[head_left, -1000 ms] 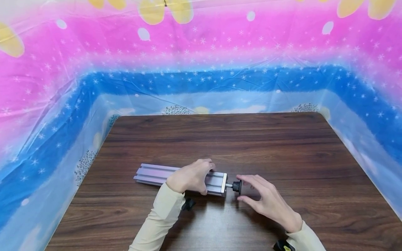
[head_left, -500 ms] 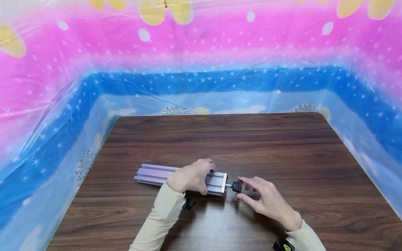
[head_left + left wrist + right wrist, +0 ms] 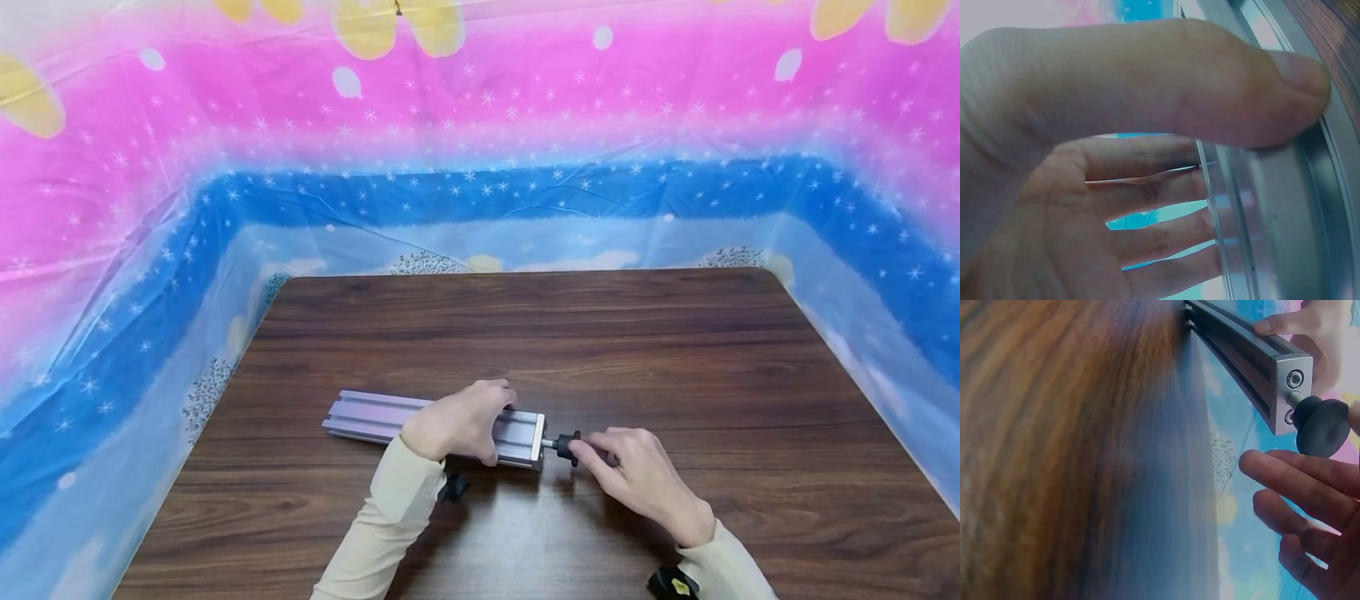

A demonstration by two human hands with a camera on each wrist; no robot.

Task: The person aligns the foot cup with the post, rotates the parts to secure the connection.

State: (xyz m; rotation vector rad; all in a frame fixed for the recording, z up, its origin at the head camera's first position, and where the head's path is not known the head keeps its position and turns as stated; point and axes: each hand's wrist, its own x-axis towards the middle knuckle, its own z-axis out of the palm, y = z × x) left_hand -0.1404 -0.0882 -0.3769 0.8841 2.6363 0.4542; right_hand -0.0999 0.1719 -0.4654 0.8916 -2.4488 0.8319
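A slotted aluminium profile (image 3: pixel 371 415) lies on the wooden table, its long side running left to right. My left hand (image 3: pixel 453 421) grips it from above near the right end, thumb on the near side and fingers across on the far side; the left wrist view shows the thumb over a slot. From the plate (image 3: pixel 1282 403) at that end a threaded stem sticks out, carrying a black levelling foot (image 3: pixel 1322 428). My right hand (image 3: pixel 648 475) pinches the foot's round base at its rim, with the thumb on the near side.
The brown wooden table (image 3: pixel 525 333) reaches back to a pink and blue patterned cloth (image 3: pixel 480 192) hung around three sides. Dark wrist cameras are strapped under both cuffs.
My right thumb and fingers have closed in from a wide spread around the foot to its rim. The left hand and the profile stay where they were.
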